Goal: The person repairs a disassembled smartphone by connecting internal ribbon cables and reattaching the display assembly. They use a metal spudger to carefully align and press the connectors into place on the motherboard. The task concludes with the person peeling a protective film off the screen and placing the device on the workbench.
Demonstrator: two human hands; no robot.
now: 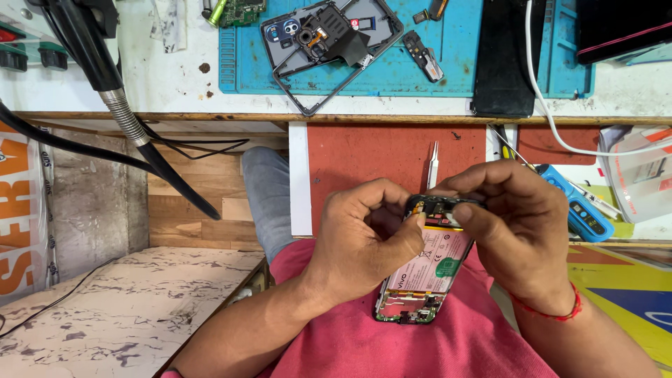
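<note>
both hands (364, 238) (521, 231), opened phone (427, 269) (battery showing), blue mat (413, 66) above

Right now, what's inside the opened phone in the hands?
Inside the opened phone: a pale pink battery with a green sticker, and a green circuit board at the bottom. Fingers of both hands cover the top end.

phone (427, 269) between hands (364, 238), mat (448, 63) behind

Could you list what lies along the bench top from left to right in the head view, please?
Hose → green circuit board → phone frame on the blue mat → small black part → black slab → white cable.
</note>
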